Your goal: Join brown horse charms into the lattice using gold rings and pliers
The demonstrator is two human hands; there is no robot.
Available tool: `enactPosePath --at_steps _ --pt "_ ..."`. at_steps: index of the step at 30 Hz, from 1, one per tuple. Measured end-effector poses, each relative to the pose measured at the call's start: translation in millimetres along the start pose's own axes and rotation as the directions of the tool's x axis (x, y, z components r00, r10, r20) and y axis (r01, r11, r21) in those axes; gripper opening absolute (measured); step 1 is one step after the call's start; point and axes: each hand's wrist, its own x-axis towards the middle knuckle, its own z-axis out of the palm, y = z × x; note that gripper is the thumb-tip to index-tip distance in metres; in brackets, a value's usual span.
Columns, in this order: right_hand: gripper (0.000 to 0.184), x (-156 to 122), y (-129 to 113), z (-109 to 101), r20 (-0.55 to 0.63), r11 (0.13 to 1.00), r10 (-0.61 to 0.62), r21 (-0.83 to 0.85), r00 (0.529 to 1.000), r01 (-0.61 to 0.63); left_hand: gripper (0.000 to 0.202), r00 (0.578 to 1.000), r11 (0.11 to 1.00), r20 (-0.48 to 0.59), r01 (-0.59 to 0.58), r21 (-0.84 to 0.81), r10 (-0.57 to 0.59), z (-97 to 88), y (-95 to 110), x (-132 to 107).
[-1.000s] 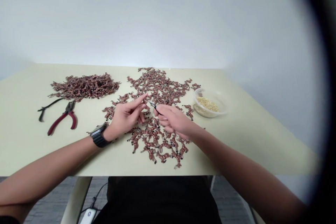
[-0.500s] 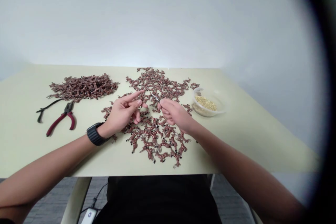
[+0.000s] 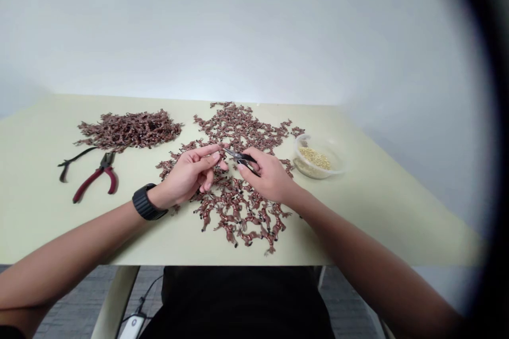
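My right hand is closed round small pliers with black handles. The handles are spread and the metal tip points left, close to the fingertips of my left hand. My left thumb and index finger are pinched on a small brown deer figurine, mostly hidden by the fingers. Under and around both hands lie many loose brown deer figurines, spread over the table. They reach from near the front edge to the back.
Left of my hands, a heap of brown figurines sits on the pale table. Red-handled pliers and a thin black tool lie in front of it. A clear tub of tiny gold pieces stands on the right.
The pliers in my right hand have turned, so their spread handles now show, and the tip has come up against my left fingertips. The left hand has shifted slightly right.
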Motion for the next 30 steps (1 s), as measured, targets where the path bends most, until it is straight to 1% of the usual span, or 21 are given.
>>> enactPosePath --at_steps 8,15,19,30 --pt "0.026 -0.2 -1.7 -1.8 0.024 0.998 0.054 0.036 0.998 -0.055 0.052 1.0 0.999 -0.014 -0.028 0.04 0.028 2.4 0.2 -1.2" --pt "0.027 -1.2 -3.2 -1.5 0.055 0.992 0.098 0.073 0.994 -0.102 0.057 0.998 0.995 0.0 -0.062 0.074 0.062 1.1 -1.4 -0.3" --pt "0.028 -1.4 -2.9 -1.0 0.063 0.987 0.118 0.098 0.991 -0.124 0.056 0.997 0.994 0.013 -0.076 0.08 0.075 -0.4 -2.7 0.4" --pt "0.026 -1.7 -4.9 -2.2 0.06 0.989 0.104 0.102 0.993 -0.11 0.056 0.998 0.995 0.013 -0.059 0.084 0.058 -0.4 -1.7 -0.9"
